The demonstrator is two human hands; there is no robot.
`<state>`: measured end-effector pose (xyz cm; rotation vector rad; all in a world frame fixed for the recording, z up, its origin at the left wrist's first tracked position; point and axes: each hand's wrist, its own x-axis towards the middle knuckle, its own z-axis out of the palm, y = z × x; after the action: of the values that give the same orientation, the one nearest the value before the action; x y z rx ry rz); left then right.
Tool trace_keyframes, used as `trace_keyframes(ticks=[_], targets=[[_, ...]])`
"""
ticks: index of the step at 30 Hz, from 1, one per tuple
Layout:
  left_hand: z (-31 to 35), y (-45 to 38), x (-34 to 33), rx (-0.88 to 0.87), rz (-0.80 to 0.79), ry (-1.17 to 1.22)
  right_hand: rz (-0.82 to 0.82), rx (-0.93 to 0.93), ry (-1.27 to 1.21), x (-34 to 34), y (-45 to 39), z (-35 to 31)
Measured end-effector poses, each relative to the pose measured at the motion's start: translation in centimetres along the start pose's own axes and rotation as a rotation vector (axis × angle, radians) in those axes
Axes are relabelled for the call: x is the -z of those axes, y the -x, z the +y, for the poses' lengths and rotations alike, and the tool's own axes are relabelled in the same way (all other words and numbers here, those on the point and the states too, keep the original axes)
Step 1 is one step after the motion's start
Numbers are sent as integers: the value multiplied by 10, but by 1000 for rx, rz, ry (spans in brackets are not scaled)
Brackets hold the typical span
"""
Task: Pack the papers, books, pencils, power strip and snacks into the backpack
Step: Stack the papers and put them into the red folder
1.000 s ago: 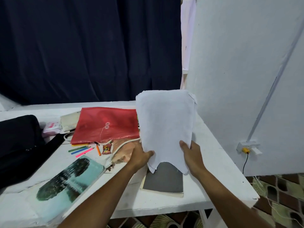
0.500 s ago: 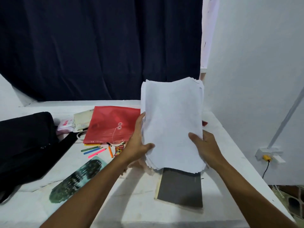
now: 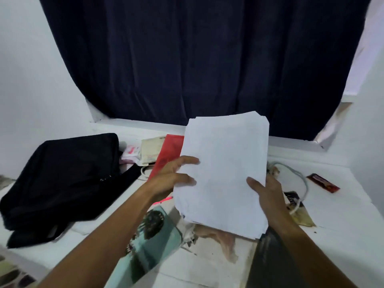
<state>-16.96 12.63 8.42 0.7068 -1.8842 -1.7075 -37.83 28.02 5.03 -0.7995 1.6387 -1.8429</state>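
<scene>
Above the white table (image 3: 342, 256), left hand (image 3: 170, 179) and right hand (image 3: 268, 196) grip a thick, ragged-edged paper stack (image 3: 224, 173) by its sides. Soft black backpack (image 3: 60, 179) lies flat, well left.

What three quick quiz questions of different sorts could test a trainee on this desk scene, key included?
1. True or false: both hands hold the stack of papers.
2. Which side of the papers is the black backpack on: A left, B right?
3. Fill in: the snack bar near the table's right edge has a ____ wrapper.

Key: 1 true, left hand and right hand grip its edges. 2 A. 3 red.
</scene>
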Motion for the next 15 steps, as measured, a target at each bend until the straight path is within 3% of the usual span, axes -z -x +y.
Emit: trace_keyframes(ticks=[4, 6, 11, 15], targets=[[-2, -20, 21, 26, 201, 353, -77, -48, 19, -13, -14, 8], [-2, -28, 34, 74, 165, 405, -123, -61, 16, -23, -17, 8], [-18, -47, 63, 157, 227, 229, -244, -179, -111, -54, -23, 12], [-15, -63, 84, 117, 231, 178, -203, -264, -162, -84, -33, 19]])
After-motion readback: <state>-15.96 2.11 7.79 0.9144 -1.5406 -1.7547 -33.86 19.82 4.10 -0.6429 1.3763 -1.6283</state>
